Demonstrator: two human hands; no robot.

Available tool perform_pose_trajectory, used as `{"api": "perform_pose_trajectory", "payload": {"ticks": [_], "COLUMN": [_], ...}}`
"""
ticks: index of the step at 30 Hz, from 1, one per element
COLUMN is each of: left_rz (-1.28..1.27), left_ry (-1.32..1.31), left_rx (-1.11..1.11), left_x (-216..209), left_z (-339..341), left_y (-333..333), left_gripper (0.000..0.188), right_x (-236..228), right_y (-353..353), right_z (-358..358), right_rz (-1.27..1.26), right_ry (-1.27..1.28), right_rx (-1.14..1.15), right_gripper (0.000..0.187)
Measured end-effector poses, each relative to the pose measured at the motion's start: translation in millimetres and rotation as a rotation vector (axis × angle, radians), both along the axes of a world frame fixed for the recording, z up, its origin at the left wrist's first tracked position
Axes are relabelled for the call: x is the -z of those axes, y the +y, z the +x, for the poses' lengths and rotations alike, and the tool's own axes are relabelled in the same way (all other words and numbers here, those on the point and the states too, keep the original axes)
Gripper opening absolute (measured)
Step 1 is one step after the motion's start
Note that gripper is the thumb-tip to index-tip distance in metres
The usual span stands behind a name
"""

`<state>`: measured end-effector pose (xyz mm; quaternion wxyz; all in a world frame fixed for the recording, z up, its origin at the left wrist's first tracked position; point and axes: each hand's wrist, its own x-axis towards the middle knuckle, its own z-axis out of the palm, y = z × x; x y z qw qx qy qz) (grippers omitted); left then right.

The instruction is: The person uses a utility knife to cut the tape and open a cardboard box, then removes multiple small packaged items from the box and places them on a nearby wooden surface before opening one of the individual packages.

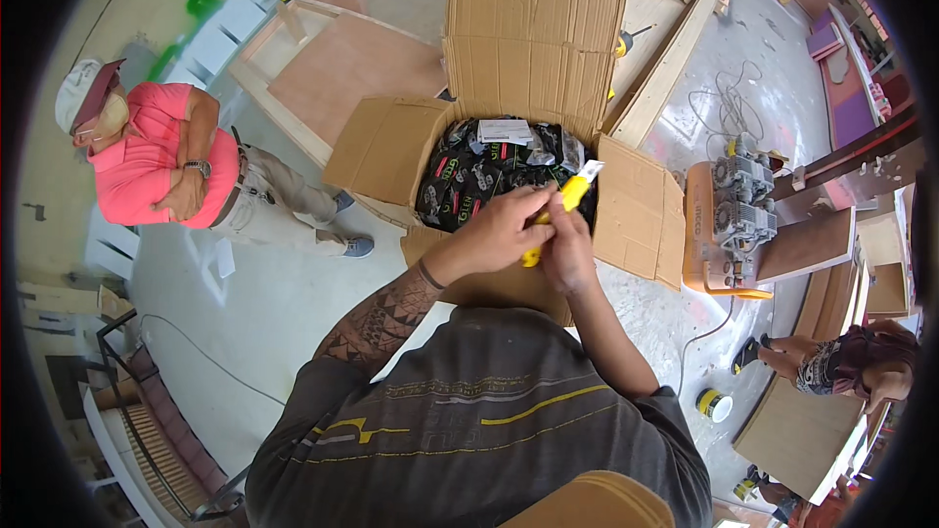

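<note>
Both my hands meet over the near side of an open cardboard box. Between them is a yellow utility knife, its pale metal tip pointing away and to the right. My left hand reaches in from the left, with thumb and fingers closed on the knife. My right hand is wrapped around the handle, whose yellow end shows below the fingers. Under my hands, the box is full of black plastic packages with green and red print. A white paper slip lies on top of them.
A person in a pink shirt stands at left with arms crossed. Wooden panels lie behind the box. An orange air compressor stands at right, near coiled cables and a paint bucket. Another person is at far right.
</note>
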<state>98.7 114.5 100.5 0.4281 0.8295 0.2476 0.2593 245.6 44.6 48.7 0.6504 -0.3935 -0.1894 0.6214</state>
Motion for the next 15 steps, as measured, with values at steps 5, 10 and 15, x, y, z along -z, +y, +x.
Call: {"api": "perform_pose_trajectory", "payload": {"ticks": [5, 10, 15], "left_rz": [0.192, 0.180, 0.006], "left_ry": [0.513, 1.002, 0.635], "left_rx": [-0.539, -0.601, -0.726], "left_x": [27, 30, 62], "left_z": [-50, -33, -60], "left_y": [51, 48, 70], "left_gripper": [0.097, 0.119, 0.095], "right_x": [-11, -3, 20], "right_y": [-13, -12, -11], "right_z": [37, 15, 10], "right_rz": [0.008, 0.028, 0.012], "right_ry": [-0.150, -0.374, -0.576], "right_rx": [0.206, 0.154, 0.146], "right_gripper": [0.047, 0.045, 0.047]}}
